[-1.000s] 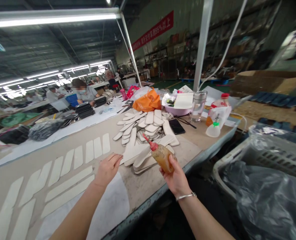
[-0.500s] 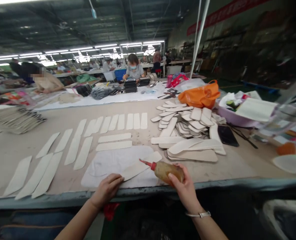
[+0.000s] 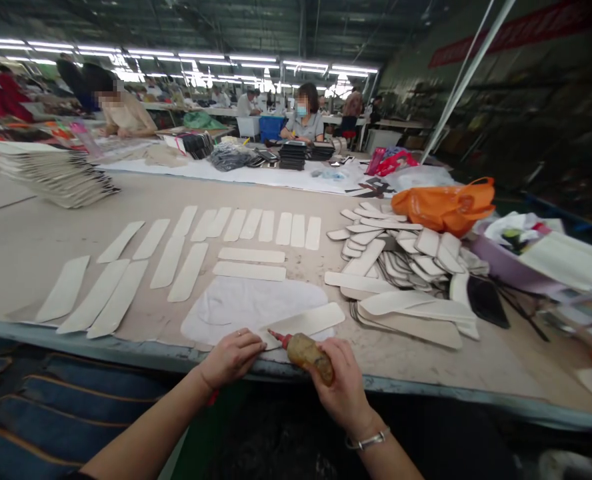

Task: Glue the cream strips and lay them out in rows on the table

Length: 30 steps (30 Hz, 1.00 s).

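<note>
My right hand (image 3: 343, 383) is wrapped round a brownish squeeze bottle (image 3: 309, 353) with a red nozzle. The bottle is tilted, and its tip is at the near left end of a long off-white flat piece (image 3: 309, 321). That piece lies slantwise on a white cloth (image 3: 246, 303) at the table's front edge. My left hand (image 3: 235, 357) has its fingers together at the piece's near end, gripping it there; the thumb is hidden. Similar flat strips (image 3: 249, 271) lie in rows beyond the cloth and to the left.
A heap of dark-edged pieces (image 3: 401, 253) lies to the right, beside an orange bag (image 3: 443, 207) and a purple basin (image 3: 506, 260). At the far left stands a stack of pieces (image 3: 56, 177). A masked person (image 3: 303, 123) sits across the table. Folded denim (image 3: 41, 413) is below left.
The bottle's nozzle has moved from the middle of the flat piece down to its near left end, close to my left fingers. My view has turned somewhat left.
</note>
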Motion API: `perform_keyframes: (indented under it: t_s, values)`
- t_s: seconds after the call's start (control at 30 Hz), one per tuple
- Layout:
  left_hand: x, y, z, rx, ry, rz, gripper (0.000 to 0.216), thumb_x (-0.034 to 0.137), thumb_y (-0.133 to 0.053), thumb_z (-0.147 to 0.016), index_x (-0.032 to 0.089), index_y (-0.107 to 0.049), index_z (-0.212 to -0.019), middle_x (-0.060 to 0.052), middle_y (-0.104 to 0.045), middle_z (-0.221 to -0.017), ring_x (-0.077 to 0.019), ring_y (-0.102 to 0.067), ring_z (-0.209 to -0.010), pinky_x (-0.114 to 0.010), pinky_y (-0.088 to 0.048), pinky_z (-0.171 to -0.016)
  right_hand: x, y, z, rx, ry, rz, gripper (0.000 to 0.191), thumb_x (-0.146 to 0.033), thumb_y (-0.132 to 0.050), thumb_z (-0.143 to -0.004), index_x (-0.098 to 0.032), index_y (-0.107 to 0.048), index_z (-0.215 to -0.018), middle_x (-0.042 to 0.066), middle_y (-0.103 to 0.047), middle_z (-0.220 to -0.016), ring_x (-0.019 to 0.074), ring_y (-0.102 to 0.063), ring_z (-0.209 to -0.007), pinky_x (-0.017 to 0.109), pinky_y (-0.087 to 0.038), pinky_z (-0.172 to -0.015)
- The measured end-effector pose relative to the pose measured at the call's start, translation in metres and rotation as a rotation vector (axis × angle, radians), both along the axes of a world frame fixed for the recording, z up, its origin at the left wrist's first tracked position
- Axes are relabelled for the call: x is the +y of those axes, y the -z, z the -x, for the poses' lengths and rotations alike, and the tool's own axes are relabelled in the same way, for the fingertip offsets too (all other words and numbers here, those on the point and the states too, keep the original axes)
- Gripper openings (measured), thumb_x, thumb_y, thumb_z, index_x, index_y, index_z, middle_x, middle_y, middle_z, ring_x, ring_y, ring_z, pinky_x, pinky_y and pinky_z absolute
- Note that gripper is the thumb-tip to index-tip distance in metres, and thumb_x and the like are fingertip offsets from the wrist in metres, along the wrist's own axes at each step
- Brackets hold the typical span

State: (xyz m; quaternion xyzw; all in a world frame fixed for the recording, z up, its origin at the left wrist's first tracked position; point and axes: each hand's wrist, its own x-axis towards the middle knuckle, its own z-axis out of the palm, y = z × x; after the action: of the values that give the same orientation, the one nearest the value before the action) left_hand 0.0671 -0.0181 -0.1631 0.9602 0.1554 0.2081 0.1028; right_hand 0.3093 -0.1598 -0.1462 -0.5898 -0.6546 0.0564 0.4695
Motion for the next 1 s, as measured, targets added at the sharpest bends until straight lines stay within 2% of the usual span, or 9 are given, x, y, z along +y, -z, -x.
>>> perform_keyframes:
  t_s: [0.37,0.83,1.0]
  values:
    - [0.001,0.003,-0.001,0.006,0.003,0.008,0.029,0.013,-0.047,-0.086,0.019,-0.061,-0.11,-0.008,-0.066,-0.092,-0.0154,-0.059,-0.083,-0.028,-0.052,-0.075,0.004,-0.001,-0.001,-0.011,-0.041,0.034,0.035,-0.015,-0.059,-0.082,-0.022,-0.05,-0.114,0.01,-0.051,-0.101,0.0241,-0.049,-0.093,0.042,-0.048,-0.082]
    - [0.003,0.002,-0.008,-0.078,0.029,-0.025,0.025,0.014,-0.05,-0.085,0.02,-0.063,-0.106,-0.008,-0.066,-0.09,-0.0149,-0.061,-0.082,-0.025,-0.054,-0.073,-0.017,0.007,-0.071,-0.066,0.362,0.018,0.032,-0.024,-0.058,-0.083,-0.022,-0.051,-0.114,0.01,-0.052,-0.103,0.0258,-0.051,-0.097,0.046,-0.049,-0.085]
    - [0.005,0.007,-0.005,-0.056,0.024,-0.031,0.027,0.015,-0.051,-0.084,0.022,-0.063,-0.107,-0.007,-0.066,-0.092,-0.0155,-0.062,-0.084,-0.025,-0.054,-0.074,-0.02,0.008,-0.087,-0.108,0.463,0.011,0.029,-0.027,-0.059,-0.084,-0.021,-0.051,-0.112,0.011,-0.053,-0.102,0.0259,-0.051,-0.095,0.046,-0.049,-0.084]
